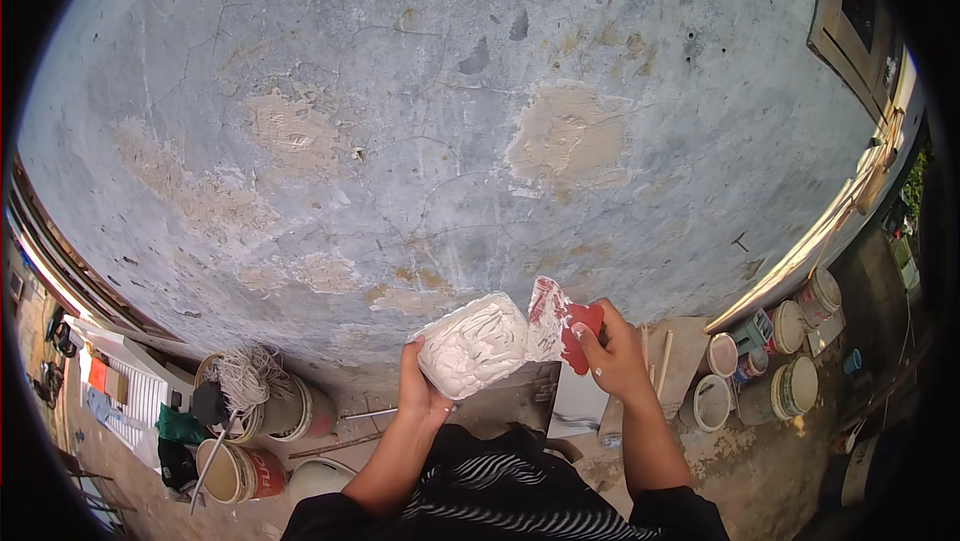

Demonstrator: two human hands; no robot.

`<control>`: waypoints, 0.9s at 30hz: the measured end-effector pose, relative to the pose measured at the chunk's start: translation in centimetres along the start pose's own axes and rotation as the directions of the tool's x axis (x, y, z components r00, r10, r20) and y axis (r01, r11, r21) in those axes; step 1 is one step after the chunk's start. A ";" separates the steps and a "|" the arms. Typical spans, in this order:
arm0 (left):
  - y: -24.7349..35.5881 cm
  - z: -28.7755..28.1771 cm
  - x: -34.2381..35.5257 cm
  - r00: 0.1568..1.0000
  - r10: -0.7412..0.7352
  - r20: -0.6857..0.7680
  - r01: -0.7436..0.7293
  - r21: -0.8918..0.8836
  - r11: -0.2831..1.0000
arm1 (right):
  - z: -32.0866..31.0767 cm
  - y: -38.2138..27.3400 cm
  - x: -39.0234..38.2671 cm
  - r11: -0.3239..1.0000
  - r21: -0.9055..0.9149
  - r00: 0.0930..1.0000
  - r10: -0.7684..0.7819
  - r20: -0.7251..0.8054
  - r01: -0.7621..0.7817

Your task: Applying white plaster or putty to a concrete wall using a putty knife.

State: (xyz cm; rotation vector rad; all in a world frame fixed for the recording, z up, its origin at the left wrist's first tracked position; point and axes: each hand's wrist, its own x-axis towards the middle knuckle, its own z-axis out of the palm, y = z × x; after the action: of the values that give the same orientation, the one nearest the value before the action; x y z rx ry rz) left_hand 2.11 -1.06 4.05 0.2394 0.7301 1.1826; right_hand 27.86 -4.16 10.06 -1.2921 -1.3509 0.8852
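In my left hand [423,388] is a shallow rectangular container of white filler paste [476,345], tilted so its ridged surface faces me. My fingers hold it by its lower left edge. My right hand [613,353] grips a red putty scraper [550,321] smeared with the same paste, its blade at the container's right edge. Some paste specks my right thumb. Ahead stands a grey-blue plastered wall [420,171] with cracks and stains. Beige filler covers a patch at right [568,136], another at left [297,133] and rougher areas lower down.
Buckets stand along the right, among them a pale bucket [712,403]. A mop head [252,379] hangs over buckets at left, near a red-and-white bucket [242,471]. A window frame [858,31] is at upper right. Boards [668,366] lean by the wall's foot.
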 end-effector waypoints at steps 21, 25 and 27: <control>13.2 -5.6 0.6 0.988 -0.103 0.119 0.122 -0.166 0.979 | 11.3 -4.1 0.6 0.523 -0.406 0.662 -0.611 0.435 0.749; 14.8 -7.4 1.8 0.983 -0.141 0.116 0.158 -0.154 0.975 | 12.5 -5.8 0.4 0.560 -0.416 0.697 -0.553 0.456 0.716; 15.7 -8.2 2.4 0.985 -0.156 0.071 0.166 -0.176 0.970 | 12.9 -7.0 0.1 0.577 -0.438 0.724 -0.527 0.445 0.689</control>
State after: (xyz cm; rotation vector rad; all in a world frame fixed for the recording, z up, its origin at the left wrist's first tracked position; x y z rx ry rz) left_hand -14.47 5.57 5.30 0.0603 0.5767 1.0754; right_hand 13.80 -3.40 14.17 -0.9954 -2.2363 0.1259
